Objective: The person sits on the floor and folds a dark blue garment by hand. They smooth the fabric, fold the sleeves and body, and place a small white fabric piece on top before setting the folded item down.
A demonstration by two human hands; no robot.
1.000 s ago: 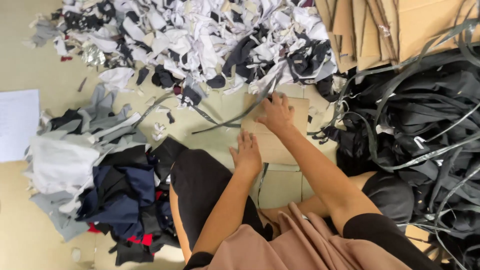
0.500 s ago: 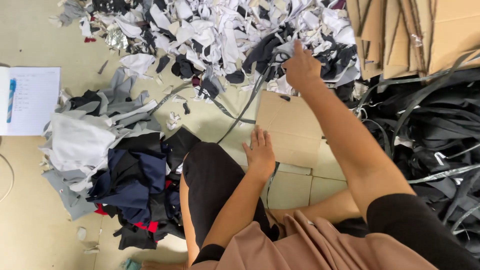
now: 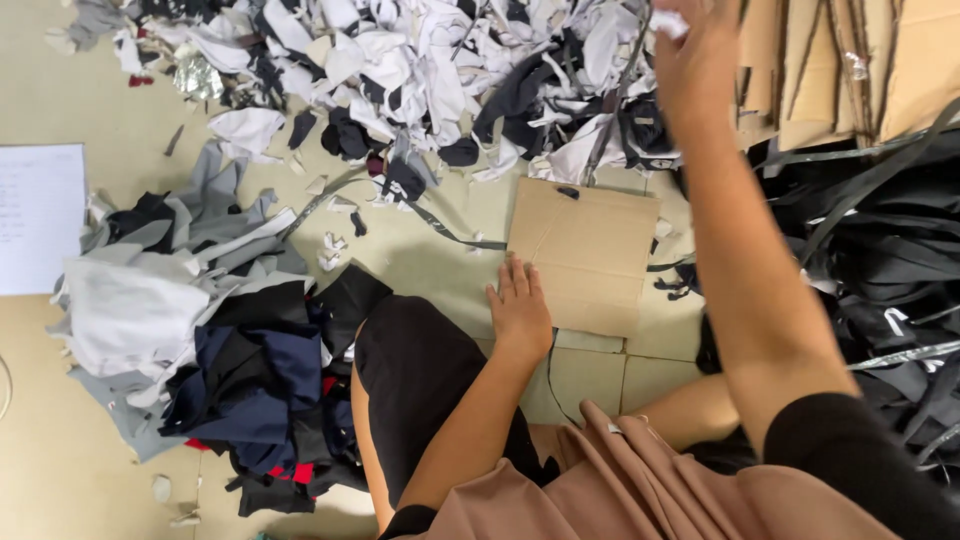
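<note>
The left hand (image 3: 520,310) lies flat and open, pinning the brown cardboard sheet (image 3: 585,255) down. The right hand (image 3: 695,50), raised high, pinches a small white cloth scrap (image 3: 668,22).

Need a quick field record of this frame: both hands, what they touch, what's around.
left hand: flat, palm down, on the edge of the cardboard sheet
right hand: raised over the scrap pile, holding a dark strip
left side: folded fabric stack, white paper
right side: black strap heap
</note>
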